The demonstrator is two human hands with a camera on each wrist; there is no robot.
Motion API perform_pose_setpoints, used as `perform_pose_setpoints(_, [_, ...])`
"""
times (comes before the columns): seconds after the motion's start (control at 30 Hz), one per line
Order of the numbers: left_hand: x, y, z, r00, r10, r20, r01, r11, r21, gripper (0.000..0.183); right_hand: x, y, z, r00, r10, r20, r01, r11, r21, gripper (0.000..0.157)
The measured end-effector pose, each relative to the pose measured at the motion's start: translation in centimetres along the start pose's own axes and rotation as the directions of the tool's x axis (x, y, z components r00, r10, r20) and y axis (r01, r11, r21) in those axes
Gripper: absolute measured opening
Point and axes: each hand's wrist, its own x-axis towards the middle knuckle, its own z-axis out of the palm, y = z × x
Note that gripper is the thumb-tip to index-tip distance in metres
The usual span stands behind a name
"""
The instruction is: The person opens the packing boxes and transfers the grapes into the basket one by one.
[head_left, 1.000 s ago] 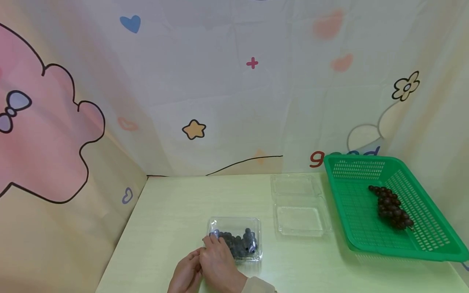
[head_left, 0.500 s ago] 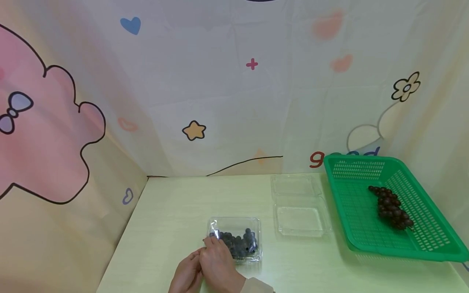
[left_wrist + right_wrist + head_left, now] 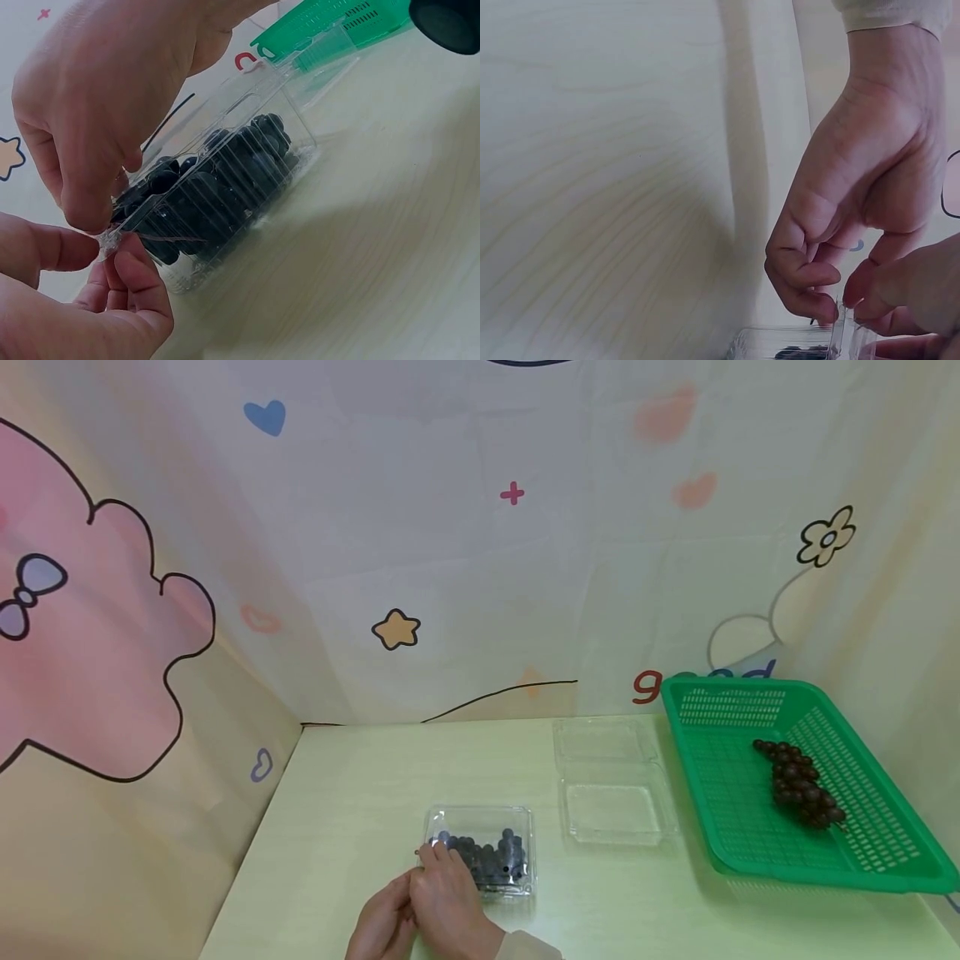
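Note:
A clear plastic clamshell container [image 3: 480, 817] with dark grapes [image 3: 244, 161] inside stands on the table, its lid down over the fruit. At its near left corner, my left hand [image 3: 381, 920] pinches the plastic rim between thumb and fingers. My right hand [image 3: 453, 897] reaches over from above, thumb and fingers curled onto the same rim close to the left fingertips. In the right wrist view, the right hand [image 3: 855, 180] meets the left hand [image 3: 922, 292] at the container's edge. A small dark stem tip juts out beside the right fingers. Part of the grapes is hidden by my right hand.
An open clear clamshell container [image 3: 615, 810] lies to the right on the table [image 3: 352, 785]. Beyond it, a green basket [image 3: 701, 802] holds a bunch of dark red grapes [image 3: 798, 787]. A printed curtain [image 3: 465, 552] hangs behind the table.
Both hands stay at the container's corner with hardly any shift. The head view has tilted slightly; the container and basket have not moved.

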Motion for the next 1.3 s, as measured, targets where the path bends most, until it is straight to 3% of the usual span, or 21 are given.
perform_pose_setpoints(0.17, [0.1, 0.0, -0.1, 1.000, 0.003, 0.020, -0.003, 1.000, -0.027, 0.048, 0.0, 0.1, 0.0, 1.000, 0.015, -0.010, -0.015, 0.999, 0.038, 0.003])
perform_pose_setpoints(0.27, [0.3, 0.0, -0.1, 1.000, 0.001, -0.003, -0.001, 1.000, -0.010, 0.048, 0.1, 0.1, -0.1, 1.000, 0.024, -0.011, -0.023, 0.998, 0.058, 0.004])
perform_pose_setpoints(0.47, [0.9, -0.2, 0.1, 0.997, 0.071, -0.034, -0.066, 0.990, 0.127, 0.052, 0.2, 0.1, 0.0, 0.999, 0.025, -0.035, -0.024, 0.999, 0.024, 0.010])
perform_pose_setpoints(0.6, [1.1, -0.4, 0.4, 0.988, 0.140, -0.068, -0.119, 0.960, 0.254, 0.047, 0.1, 0.0, 0.1, 0.999, 0.028, -0.047, -0.029, 0.999, -0.020, 0.011])
perform_pose_setpoints(0.77, [1.0, -0.3, 0.5, 0.981, 0.171, -0.094, -0.126, 0.924, 0.362, 0.041, 0.0, -0.1, 0.1, 0.999, 0.037, -0.035, -0.039, 0.998, -0.059, 0.014])
perform_pose_setpoints(0.97, [0.9, -0.1, 0.6, 0.987, 0.141, -0.074, -0.109, 0.938, 0.330, 0.041, 0.0, -0.1, 0.2, 0.997, 0.071, 0.013, -0.070, 0.994, -0.078, 0.031])
perform_pose_setpoints(1.17, [0.9, -0.2, 0.8, 0.992, 0.114, -0.057, -0.095, 0.959, 0.266, 0.043, 0.0, 0.0, 0.6, 0.992, 0.118, 0.049, -0.111, 0.985, -0.136, 0.034])
perform_pose_setpoints(1.3, [0.9, -0.2, 0.9, 0.991, 0.118, -0.059, -0.098, 0.956, 0.275, 0.044, 0.0, 0.1, 0.7, 0.989, 0.134, 0.069, -0.123, 0.982, -0.141, 0.038])
